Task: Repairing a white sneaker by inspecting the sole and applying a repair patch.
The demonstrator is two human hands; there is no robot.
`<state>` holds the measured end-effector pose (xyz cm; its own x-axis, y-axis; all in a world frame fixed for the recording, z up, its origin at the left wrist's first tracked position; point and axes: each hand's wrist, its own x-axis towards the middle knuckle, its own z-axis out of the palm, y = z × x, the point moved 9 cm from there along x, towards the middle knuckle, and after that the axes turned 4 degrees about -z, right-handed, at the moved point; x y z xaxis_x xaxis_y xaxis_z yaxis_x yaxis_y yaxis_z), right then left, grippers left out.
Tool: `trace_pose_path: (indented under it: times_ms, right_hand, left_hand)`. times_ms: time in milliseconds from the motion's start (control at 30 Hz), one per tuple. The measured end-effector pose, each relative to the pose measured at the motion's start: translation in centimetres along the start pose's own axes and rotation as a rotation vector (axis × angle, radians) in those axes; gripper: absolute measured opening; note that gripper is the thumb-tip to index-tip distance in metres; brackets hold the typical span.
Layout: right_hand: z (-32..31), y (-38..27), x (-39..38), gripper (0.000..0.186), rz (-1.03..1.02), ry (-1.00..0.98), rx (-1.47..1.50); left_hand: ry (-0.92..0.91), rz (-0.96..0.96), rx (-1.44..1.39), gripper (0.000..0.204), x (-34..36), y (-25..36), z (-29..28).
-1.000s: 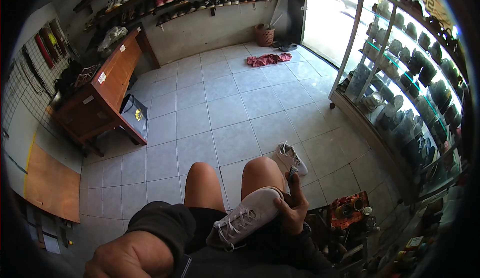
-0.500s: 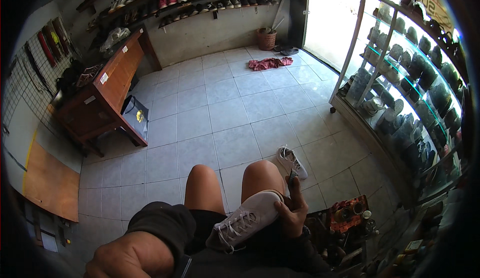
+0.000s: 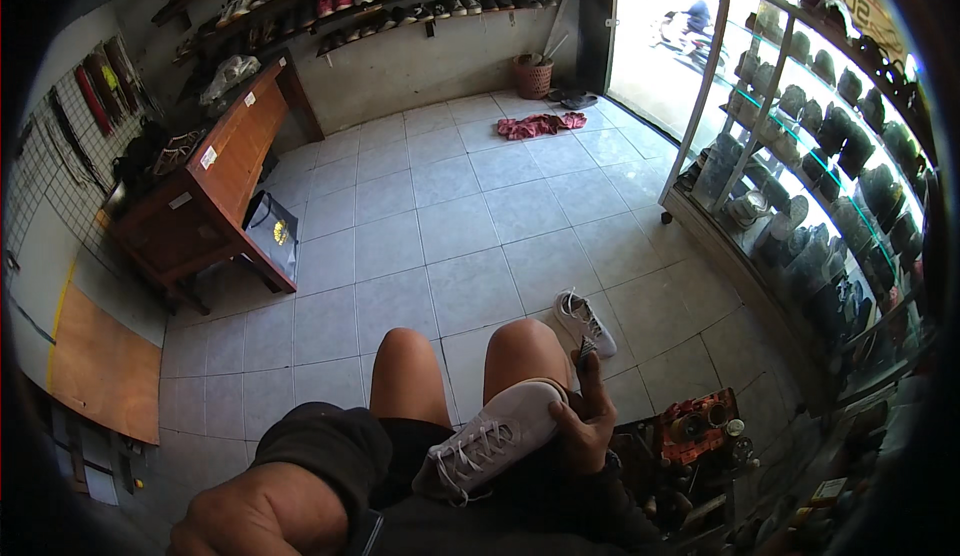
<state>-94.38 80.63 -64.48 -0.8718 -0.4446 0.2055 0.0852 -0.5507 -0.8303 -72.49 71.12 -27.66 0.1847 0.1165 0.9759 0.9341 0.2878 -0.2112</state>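
A white lace-up sneaker (image 3: 492, 443) lies slanted across my lap. My right hand (image 3: 588, 421) grips its right end, thumb on the upper. At my raised fingertip there is a small dark, pointed, striped piece (image 3: 586, 349) whose kind I cannot make out. My left hand (image 3: 250, 511) is bent in close at the lower left, below the dark sleeve. Its fingers are out of sight, and so is anything they may hold. On the tiles just beyond my right knee sits another white sneaker (image 3: 584, 323).
At my right stand an orange tray (image 3: 697, 426) and small bottles among dark clutter. Behind them rises a glass cabinet (image 3: 690, 106) full of shoes. A wooden desk (image 3: 215, 181) is at the left. A red cloth (image 3: 540, 127) lies on the floor near the doorway; shoe shelves line the far wall.
A person on a motorbike has come into sight outside the doorway. My hands and the sneaker have stayed in practically the same place.
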Motion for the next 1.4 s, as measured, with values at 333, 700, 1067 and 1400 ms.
trace_pose_path:
  times_ms: [333, 700, 1067, 1400]
  right_hand:
    - [0.2, -0.1, 0.0, 0.089, 0.000, 0.006, 0.032]
    - [0.3, -0.1, 0.0, 0.089, -0.014, 0.000, 0.030]
    - [-0.1, 0.0, 0.0, 0.089, -0.004, 0.004, 0.014]
    - [-0.2, 0.1, 0.1, 0.089, -0.017, 0.007, 0.006]
  left_hand:
    - [0.006, 0.010, 0.015, 0.024, 0.0, 0.2, 0.1]
    - [-0.003, 0.006, 0.002, 0.025, 0.1, 0.0, 0.2]
    - [-0.054, 0.030, -0.221, 0.035, 0.5, 0.7, -1.1]
    - [0.012, -0.011, 0.023, 0.028, 0.0, 0.0, 0.3]
